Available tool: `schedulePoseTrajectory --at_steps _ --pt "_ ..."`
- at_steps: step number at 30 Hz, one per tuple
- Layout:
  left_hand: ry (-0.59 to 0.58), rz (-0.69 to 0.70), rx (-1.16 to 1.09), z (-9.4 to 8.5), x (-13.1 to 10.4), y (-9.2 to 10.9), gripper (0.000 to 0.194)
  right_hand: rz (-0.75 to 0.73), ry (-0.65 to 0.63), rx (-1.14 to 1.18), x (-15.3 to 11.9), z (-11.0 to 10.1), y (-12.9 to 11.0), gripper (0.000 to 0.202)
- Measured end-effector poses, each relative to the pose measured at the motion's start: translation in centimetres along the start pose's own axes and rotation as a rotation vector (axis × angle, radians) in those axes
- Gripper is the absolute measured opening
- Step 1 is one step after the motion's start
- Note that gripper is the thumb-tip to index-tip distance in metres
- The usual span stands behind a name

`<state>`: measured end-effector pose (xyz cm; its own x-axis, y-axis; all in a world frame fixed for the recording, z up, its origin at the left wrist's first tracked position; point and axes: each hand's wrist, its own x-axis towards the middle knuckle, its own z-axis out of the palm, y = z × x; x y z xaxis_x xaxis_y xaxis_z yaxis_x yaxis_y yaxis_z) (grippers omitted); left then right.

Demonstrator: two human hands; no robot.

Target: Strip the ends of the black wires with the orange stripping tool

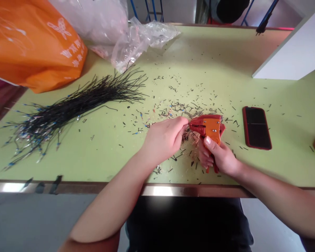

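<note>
My right hand (223, 155) is wrapped around the handles of a red and orange wire stripper (212, 127), whose nose points left. My left hand (165, 136) is closed in a pinch right at the nose of the wire stripper. What its fingertips grip is hidden, too small to make out. Under and around the tool lies a scatter of short black insulation scraps (183, 106) and fine copper-coloured strands (193, 140). To the left rests a large bundle of black wires (86, 99), with blue and bare metal ends toward the lower left.
An orange bag (36, 45) and crumpled clear plastic bags (136, 40) stand at the back left. A phone in a red case (257, 127) lies right of my hands. A white panel (291, 49) rises at the back right. The green table's metal edge (189, 190) runs in front of me.
</note>
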<state>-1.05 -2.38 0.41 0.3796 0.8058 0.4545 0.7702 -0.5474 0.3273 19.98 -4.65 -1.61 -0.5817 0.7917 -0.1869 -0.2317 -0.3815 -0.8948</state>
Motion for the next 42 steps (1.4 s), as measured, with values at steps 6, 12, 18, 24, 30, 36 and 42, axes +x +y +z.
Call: schedulePoseTrajectory --at_steps 6,12,18,24,30,36,42 --pt "0.035 -0.013 -0.038 -0.2 0.2 -0.3 0.019 -0.083 -0.061 0.012 -0.6 -0.2 -0.4 0.055" --pt "0.247 -0.315 -0.049 -0.3 0.7 -2.4 0.011 -0.395 0.169 0.131 -1.7 -1.7 -4.4 0.041" --pt "0.161 -0.153 -0.034 0.7 0.4 -0.1 0.011 -0.174 0.003 0.084 -0.7 -1.0 -1.8 0.049" --pt "0.171 -0.024 -0.032 0.8 -0.2 1.5 0.013 -0.098 -0.033 0.042 -0.3 -1.0 0.3 0.052" --pt "0.191 -0.106 -0.123 0.7 -0.1 1.0 0.015 -0.097 -0.115 0.076 -0.1 -1.8 -1.1 0.060" --pt "0.272 -0.143 -0.280 0.7 0.1 0.3 0.016 -0.027 -0.157 0.146 0.1 -2.5 -2.2 0.067" --pt "0.256 -0.070 -0.220 1.0 0.0 0.7 0.013 -0.019 -0.207 0.163 0.1 -1.9 -1.4 0.062"
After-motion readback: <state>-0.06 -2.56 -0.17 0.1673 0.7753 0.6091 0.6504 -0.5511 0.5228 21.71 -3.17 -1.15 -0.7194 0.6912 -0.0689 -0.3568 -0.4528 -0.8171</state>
